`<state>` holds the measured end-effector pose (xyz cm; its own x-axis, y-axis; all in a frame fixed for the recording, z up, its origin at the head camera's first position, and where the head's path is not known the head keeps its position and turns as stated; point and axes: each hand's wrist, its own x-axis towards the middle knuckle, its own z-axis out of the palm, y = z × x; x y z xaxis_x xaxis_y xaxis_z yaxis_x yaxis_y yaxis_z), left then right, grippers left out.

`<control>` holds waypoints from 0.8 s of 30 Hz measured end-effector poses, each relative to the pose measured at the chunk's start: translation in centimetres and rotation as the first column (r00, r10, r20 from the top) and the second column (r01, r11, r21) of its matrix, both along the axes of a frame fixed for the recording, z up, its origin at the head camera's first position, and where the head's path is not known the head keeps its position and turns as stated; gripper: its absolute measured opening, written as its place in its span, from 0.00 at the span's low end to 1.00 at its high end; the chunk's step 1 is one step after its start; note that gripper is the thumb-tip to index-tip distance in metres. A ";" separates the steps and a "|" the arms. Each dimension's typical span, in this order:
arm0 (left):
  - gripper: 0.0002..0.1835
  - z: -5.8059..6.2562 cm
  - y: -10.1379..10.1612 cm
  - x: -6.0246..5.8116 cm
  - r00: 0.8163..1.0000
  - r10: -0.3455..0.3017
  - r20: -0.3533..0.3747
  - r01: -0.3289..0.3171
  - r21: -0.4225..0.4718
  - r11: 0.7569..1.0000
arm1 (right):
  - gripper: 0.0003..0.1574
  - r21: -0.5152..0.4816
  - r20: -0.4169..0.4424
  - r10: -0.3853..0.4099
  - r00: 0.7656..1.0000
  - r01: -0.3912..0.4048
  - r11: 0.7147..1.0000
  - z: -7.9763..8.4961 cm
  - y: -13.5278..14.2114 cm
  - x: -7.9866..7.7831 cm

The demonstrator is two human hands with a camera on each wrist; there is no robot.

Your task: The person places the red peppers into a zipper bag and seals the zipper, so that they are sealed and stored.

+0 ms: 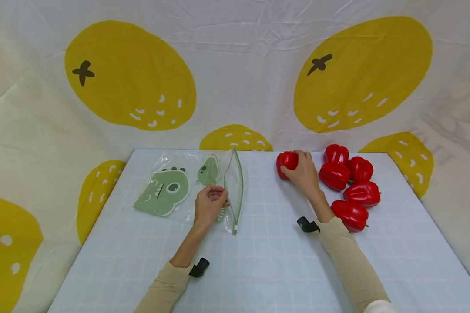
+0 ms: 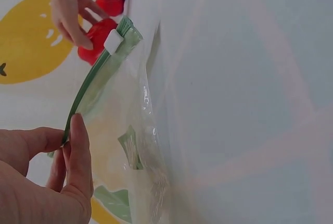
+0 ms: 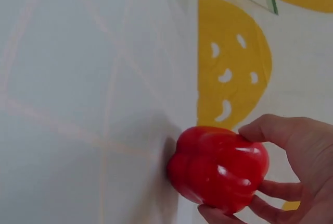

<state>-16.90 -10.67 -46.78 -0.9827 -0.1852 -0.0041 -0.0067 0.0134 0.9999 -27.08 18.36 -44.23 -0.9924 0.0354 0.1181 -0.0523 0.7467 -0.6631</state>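
A clear zip bag [image 1: 188,217] printed with green dinosaur pictures lies on the left part of the table, its green-edged mouth spread apart toward the right. My left hand [image 1: 209,204] pinches one edge of that mouth between thumb and fingers. In the left wrist view the green zip strip [image 2: 86,91] rises from the fingertips to a white slider [image 2: 113,41]. My right hand [image 1: 303,171] grips a red bell pepper [image 1: 286,163] near the back edge of the table, right of the bag. The right wrist view shows thumb and fingers around this glossy pepper [image 3: 218,169].
Several more red bell peppers [image 1: 362,194] sit grouped on the right side of the table, close by the right forearm. Behind the table [image 1: 258,261] hangs a pale cloth [image 1: 243,87] with yellow fruit prints. Each wrist wears a black camera [image 1: 199,267].
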 end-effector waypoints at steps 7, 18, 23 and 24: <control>0.09 -0.1 0.0 -0.1 1.000 -0.005 0.000 0.005 0.008 1.000 | 0.49 -0.102 -0.008 0.042 0.999 -0.042 0.994 0.0 -0.3 1.3; 0.08 0.1 -0.1 -0.2 1.000 -0.011 -0.001 0.011 -0.007 1.000 | 0.48 -0.161 -0.073 0.101 0.992 -0.112 0.981 0.9 -1.9 3.2; 0.10 0.1 0.0 -0.2 1.000 -0.020 0.003 0.020 -0.005 1.000 | 0.49 -0.198 -0.095 0.130 0.987 -0.146 0.969 1.3 -2.8 4.2; 0.10 0.1 0.0 -0.2 1.000 -0.021 0.003 0.021 -0.004 1.000 | 0.49 -0.207 -0.099 0.136 0.986 -0.154 0.966 1.3 -3.0 4.4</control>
